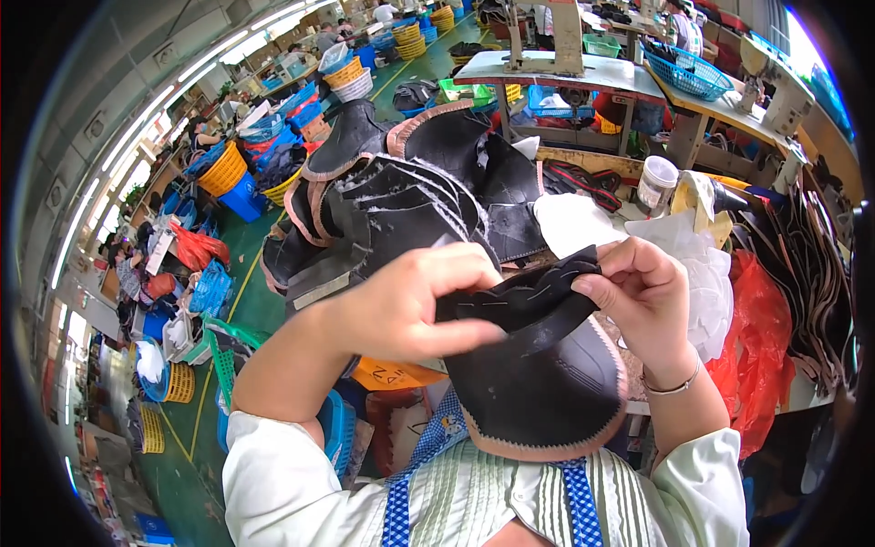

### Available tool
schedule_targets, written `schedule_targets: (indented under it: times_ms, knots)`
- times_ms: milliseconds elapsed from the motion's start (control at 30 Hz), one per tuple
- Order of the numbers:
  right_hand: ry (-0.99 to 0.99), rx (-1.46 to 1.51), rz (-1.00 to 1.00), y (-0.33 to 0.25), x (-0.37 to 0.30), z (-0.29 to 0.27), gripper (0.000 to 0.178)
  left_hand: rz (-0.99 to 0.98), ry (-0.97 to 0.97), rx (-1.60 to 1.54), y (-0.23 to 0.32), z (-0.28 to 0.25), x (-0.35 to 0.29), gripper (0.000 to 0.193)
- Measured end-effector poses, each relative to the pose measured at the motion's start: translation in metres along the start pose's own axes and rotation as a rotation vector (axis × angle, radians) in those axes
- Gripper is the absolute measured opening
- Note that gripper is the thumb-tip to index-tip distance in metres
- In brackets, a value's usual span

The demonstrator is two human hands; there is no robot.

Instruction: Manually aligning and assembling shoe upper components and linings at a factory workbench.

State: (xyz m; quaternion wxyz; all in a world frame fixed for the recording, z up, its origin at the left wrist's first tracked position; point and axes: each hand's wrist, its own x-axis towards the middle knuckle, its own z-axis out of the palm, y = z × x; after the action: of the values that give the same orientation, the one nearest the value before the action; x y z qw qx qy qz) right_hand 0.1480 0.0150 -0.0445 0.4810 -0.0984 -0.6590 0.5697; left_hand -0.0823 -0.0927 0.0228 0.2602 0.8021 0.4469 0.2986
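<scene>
A black leather shoe-upper piece (538, 392) with a pale pink zigzag-cut edge hangs in front of my chest. My right hand (645, 296) pinches the upper right end of its folded dark band (547, 292), thumb in front and fingers curled behind. At the left end, my left hand (424, 305) grips the piece, its thumb lying across the front, slightly blurred; some of its fingertips are hidden behind the band. Pale stitches run along the band. Just beyond my hands lies a heap of similar black leather pieces (392, 210), some with pink zigzag edges and white fluff.
A clear plastic cup (656, 182) stands beyond my right hand. White sheet pieces (693, 283), a red plastic bag (756, 346) and black strips (811, 292) lie at the right. Sewing machines (547, 36) stand farther off. Yellow baskets (223, 169) and blue bins line the green floor.
</scene>
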Motion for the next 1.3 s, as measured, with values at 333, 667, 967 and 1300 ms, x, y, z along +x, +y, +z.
schedule_targets:
  times_ms: [333, 667, 967, 1300]
  knots:
    - [0.102, -0.057, 0.032, -0.005, -0.018, 0.001, 0.018, -0.062, 0.199, -0.066, 0.005, 0.025, -0.01, 0.016]
    - [0.08, -0.099, -0.01, -0.014, -0.028, 0.015, 0.023, -0.081, 0.09, -0.13, 0.005, 0.02, -0.011, 0.017]
    - [0.037, -0.049, -0.046, -0.012, -0.026, 0.021, 0.023, 0.104, 0.146, 0.073, 0.014, 0.037, -0.001, 0.022]
    - [-0.037, 0.304, 0.019, 0.0, -0.024, 0.029, 0.04, 0.134, 0.269, 0.203, 0.02, 0.046, 0.002, 0.023]
